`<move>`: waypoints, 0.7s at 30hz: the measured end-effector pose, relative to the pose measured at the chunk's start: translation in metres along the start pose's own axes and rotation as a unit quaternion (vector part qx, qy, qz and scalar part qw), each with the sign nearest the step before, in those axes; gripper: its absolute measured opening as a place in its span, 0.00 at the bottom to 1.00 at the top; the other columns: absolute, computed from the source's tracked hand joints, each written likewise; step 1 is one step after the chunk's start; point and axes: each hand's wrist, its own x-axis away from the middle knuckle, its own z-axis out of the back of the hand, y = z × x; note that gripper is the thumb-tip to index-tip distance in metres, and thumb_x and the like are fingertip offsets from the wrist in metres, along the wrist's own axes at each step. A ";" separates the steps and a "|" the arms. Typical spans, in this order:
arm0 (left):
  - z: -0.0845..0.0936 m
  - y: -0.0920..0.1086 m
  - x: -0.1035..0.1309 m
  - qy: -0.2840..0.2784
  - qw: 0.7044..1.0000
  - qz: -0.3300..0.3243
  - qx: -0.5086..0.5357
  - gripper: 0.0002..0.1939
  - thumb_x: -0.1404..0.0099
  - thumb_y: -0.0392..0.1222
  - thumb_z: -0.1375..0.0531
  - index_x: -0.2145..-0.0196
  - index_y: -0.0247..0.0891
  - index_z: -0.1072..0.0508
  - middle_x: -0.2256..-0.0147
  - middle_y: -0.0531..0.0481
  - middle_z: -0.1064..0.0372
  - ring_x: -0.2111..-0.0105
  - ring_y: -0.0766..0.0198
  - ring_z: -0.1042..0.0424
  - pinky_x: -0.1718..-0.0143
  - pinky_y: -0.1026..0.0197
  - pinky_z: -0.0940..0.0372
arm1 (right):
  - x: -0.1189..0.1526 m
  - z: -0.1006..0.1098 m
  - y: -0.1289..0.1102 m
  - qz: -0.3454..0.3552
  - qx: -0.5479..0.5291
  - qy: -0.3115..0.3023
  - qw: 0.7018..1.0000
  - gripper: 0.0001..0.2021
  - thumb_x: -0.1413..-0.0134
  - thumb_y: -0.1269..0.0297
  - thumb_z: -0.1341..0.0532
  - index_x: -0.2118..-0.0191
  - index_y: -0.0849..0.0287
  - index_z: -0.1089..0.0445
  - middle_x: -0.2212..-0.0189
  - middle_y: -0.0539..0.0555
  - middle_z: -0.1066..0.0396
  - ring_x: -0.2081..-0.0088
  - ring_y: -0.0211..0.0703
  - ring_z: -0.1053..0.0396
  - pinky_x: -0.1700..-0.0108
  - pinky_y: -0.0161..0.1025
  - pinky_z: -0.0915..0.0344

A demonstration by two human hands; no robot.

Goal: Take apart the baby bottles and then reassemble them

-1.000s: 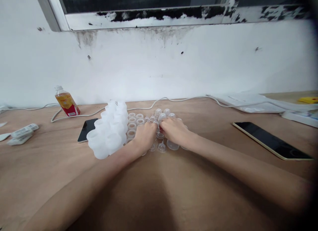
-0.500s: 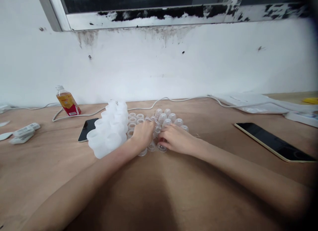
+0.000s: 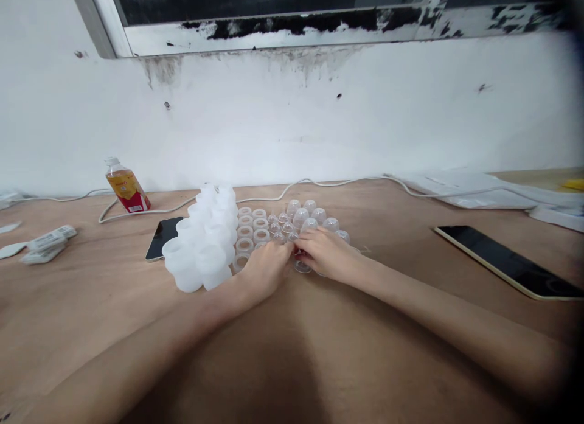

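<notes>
My left hand [image 3: 270,267] is closed, palm down, over the near end of the rows of small clear nipple-shaped pieces [image 3: 287,227]. Close against its fingertips is my right hand [image 3: 329,253], its fingers bent and closed beside the clear domed caps [image 3: 302,217]. Whatever the fingertips pinch between the hands is hidden. One clear cap [image 3: 302,266] lies just under the right fingers. Left of the nipple-shaped pieces run two rows of translucent rings [image 3: 245,231]. Beyond these rings, at the left, stand rows of frosted white cups [image 3: 212,260], which look like small bottles.
A dark phone [image 3: 163,236] lies behind the cups, and a larger phone [image 3: 506,260] lies at right. A drink bottle [image 3: 128,187] stands tilted in view near the wall. A white cable [image 3: 274,198] crosses the back, reaching a plastic bag [image 3: 460,190]. White packets [image 3: 48,244] lie far left.
My left hand has moved nearer to me, uncovering more rings and nipple-shaped pieces. Its fingertips now meet those of my right hand, which has shifted only slightly.
</notes>
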 end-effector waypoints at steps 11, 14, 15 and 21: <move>0.005 0.001 0.014 0.108 0.993 -0.027 -0.034 0.11 0.40 0.42 0.50 0.60 0.36 0.38 0.62 0.47 0.35 0.68 0.61 0.32 0.73 0.62 0.37 | 0.018 0.013 0.042 -0.103 -0.165 0.139 0.971 0.13 0.48 0.58 0.50 0.62 0.59 0.35 0.64 0.55 0.33 0.62 0.44 0.36 0.60 0.41 0.40; 0.050 -0.011 0.036 0.219 0.974 -0.053 0.018 0.14 0.40 0.47 0.52 0.59 0.38 0.38 0.61 0.49 0.35 0.66 0.65 0.33 0.68 0.62 0.37 | 0.019 0.008 0.076 -0.181 -0.229 0.182 0.939 0.15 0.49 0.55 0.50 0.61 0.58 0.35 0.62 0.55 0.32 0.60 0.45 0.35 0.59 0.43 0.38; 0.067 -0.024 0.042 0.270 0.960 -0.057 0.046 0.15 0.41 0.48 0.50 0.59 0.39 0.37 0.61 0.50 0.34 0.65 0.65 0.33 0.66 0.61 0.38 | 0.018 0.003 0.088 -0.210 -0.250 0.192 0.926 0.15 0.50 0.54 0.50 0.61 0.57 0.35 0.62 0.55 0.32 0.60 0.45 0.35 0.60 0.43 0.38; 0.094 -0.159 0.024 0.466 0.771 0.097 0.424 0.23 0.39 0.55 0.61 0.57 0.39 0.39 0.54 0.53 0.38 0.53 0.65 0.40 0.58 0.57 0.42 | 0.006 -0.042 0.125 -0.297 -0.401 0.229 0.836 0.18 0.52 0.53 0.48 0.58 0.58 0.35 0.57 0.56 0.33 0.55 0.46 0.37 0.54 0.44 0.40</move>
